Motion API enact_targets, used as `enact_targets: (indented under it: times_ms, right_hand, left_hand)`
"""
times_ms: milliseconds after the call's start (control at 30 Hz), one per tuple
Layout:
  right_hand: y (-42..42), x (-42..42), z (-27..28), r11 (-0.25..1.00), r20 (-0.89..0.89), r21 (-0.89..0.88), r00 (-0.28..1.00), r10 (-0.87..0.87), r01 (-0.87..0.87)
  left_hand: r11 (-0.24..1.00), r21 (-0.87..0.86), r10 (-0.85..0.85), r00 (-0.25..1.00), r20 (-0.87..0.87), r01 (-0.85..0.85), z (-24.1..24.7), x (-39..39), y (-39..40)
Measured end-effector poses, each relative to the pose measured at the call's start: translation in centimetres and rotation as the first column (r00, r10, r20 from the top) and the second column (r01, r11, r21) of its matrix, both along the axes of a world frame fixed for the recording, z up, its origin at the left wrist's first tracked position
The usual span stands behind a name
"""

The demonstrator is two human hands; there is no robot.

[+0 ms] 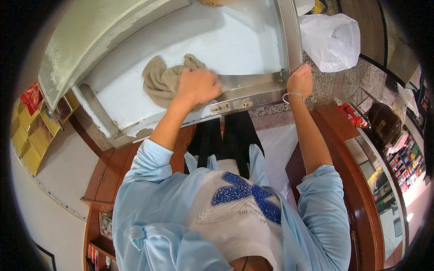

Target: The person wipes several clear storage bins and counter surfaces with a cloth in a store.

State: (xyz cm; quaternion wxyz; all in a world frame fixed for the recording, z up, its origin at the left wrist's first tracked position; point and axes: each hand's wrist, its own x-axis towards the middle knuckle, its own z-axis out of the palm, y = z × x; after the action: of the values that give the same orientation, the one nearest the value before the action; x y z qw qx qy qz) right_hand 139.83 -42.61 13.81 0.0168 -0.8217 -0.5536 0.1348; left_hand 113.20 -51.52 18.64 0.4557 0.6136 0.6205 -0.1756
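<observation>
My left hand (199,86), slightly blurred, is closed on a bunched beige-brown cloth (162,81) that lies against the pale inner surface of a metal-framed case or cabinet (252,88). Some of its fingers are hidden from view. At the right corner, my right hand (300,81), with a thin bracelet at the wrist, grips the metal frame's outer edge. The frame looks worn, with peeling patches along the near side. A curved greenish glass or plastic panel (74,50) rises at the left of the case.
A white plastic bag (330,42) sits beyond my right hand. Wooden cabinetry (359,196) with a glass front stands at the right, a brown bag (385,122) and red items near it. At the left are yellow compartments (34,135) and a wooden shelf (101,247).
</observation>
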Motion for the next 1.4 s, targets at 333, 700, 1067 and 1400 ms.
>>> enact_targets:
  times_ms: [333, 700, 1067, 1400]
  right_hand:
    - [0.0, -0.1, -0.3, 1.0, 0.013, 0.002, 1.0, 0.01, -0.01]
    - [-0.1, 0.7, -0.6, 1.0, -0.004, 0.021, 1.0, 0.014, -0.014]
    - [0.2, 1.3, 0.3, 0.998, -0.065, 0.02, 0.996, 0.061, -0.06]
    - [-5.7, -3.3, 11.2, 0.779, -0.921, 0.275, 0.077, 0.381, -0.564]
  left_hand:
    - [0.955, 0.298, -0.104, 0.949, 0.297, 0.011, -2.5, 13.0, 5.0]
    - [0.996, -0.071, -0.052, 0.989, 0.135, 0.062, -0.6, 9.2, 4.7]
    - [0.676, 0.108, 0.725, 0.632, -0.275, -0.729, 5.3, -7.9, -13.1]
    - [-0.378, -0.498, 0.604, -0.616, 0.506, -0.78, 17.6, 4.9, -13.6]
